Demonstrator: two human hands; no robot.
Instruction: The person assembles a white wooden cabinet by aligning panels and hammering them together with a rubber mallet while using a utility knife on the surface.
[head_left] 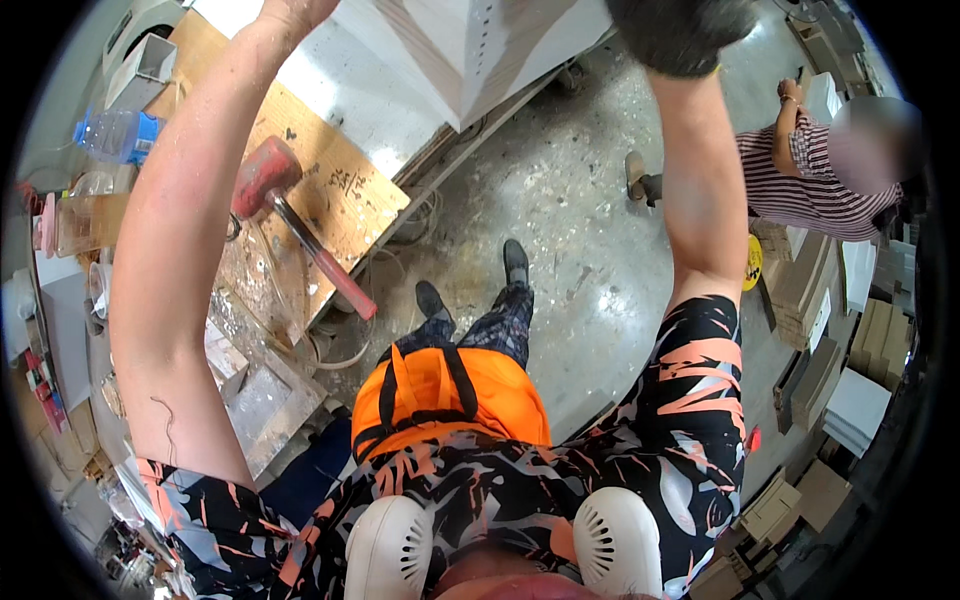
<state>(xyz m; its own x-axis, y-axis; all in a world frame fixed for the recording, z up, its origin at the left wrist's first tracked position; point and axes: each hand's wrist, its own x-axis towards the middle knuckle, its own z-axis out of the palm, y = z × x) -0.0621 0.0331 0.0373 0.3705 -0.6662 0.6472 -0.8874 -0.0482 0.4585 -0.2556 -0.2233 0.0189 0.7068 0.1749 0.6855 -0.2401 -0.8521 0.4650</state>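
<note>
A large white panel-like piece (430, 50) with a row of small dark holes reaches over the bench from the top of the picture. My bare left hand (298, 10) is at the upper edge, left of this piece; its fingers are cut off. Past the piece's right side, my right hand (685, 35) wears a dark glove, and motion smears its fingers. Whether either hand grips anything is not visible. A red-headed mallet (268, 175) lies on the wooden board (355, 200), near my left forearm, its red grip jutting past the board's edge.
Left of my arm are a clear plastic bottle (120, 135) with a blue band and a container of yellowish liquid (88, 222). A person in a striped top (800, 180) is at the right. Cartons and boards (800, 290) are stacked along that side. The concrete floor (590, 240) is speckled.
</note>
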